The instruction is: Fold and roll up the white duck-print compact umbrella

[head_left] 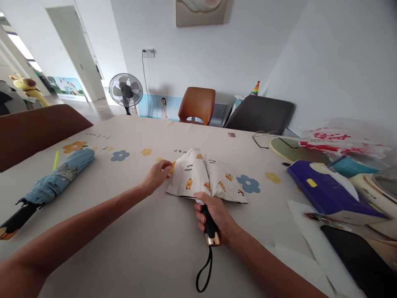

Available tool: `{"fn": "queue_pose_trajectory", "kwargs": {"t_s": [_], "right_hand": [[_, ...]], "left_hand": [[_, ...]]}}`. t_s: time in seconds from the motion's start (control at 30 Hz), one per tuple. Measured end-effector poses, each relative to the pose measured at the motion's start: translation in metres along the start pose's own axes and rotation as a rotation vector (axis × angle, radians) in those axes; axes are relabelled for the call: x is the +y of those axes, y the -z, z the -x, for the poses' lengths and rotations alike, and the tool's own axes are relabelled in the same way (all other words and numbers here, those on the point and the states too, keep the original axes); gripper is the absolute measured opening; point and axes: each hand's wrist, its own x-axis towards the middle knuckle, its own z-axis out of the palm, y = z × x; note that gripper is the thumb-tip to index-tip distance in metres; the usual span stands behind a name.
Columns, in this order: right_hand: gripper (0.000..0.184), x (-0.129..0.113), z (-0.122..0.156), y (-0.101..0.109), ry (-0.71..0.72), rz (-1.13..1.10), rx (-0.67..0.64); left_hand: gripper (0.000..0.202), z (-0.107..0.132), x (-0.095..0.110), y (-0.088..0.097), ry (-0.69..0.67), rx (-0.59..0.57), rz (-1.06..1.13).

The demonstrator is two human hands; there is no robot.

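Gripping with a closed fist, my right hand [218, 215] wraps the black handle [211, 228] of the cream umbrella [204, 174]. The fingers curl fully round it and the forearm comes in from the lower right. The handle's gold end cap shows below my fist, and the wrist strap [204, 269] hangs from it as a loop on the table [155, 248].

My left hand [158, 174] reaches in on a nearly straight arm from the lower left. Its fingertips are pressed together on the left edge of the canopy [189, 182], pinching the fabric. The umbrella lies folded at the middle of the table, its duck-printed canopy loose and spread flat, pointing away from me.

A blue umbrella [58, 178] lies closed, well apart at the left. On the right, a purple box [328, 194] lies with a white sheet showing at its top. Behind it sits a plastic bag [341, 138] with red print; I cannot tell its contents.
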Motion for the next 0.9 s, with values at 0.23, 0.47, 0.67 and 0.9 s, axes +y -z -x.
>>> {"fn": "queue_pose_trajectory", "kwargs": {"t_s": [0.23,0.47,0.67,0.9], "right_hand": [[0.022,-0.002,0.003,-0.002,-0.002,0.0,-0.012],[0.032,0.002,0.002,0.001,-0.016,0.059,-0.058],[0.033,0.009,0.001,0.003,0.057,0.076,-0.118],[0.04,0.011,0.0,0.003,0.085,-0.056,-0.131]], "left_hand": [[0.026,-0.051,0.01,-0.035,0.068,-0.074,0.075],[0.026,-0.054,0.006,-0.02,0.13,-0.359,0.329],[0.025,-0.049,0.011,-0.02,0.266,-0.337,0.504],[0.023,-0.046,0.01,-0.031,0.018,-0.157,0.413]]}}
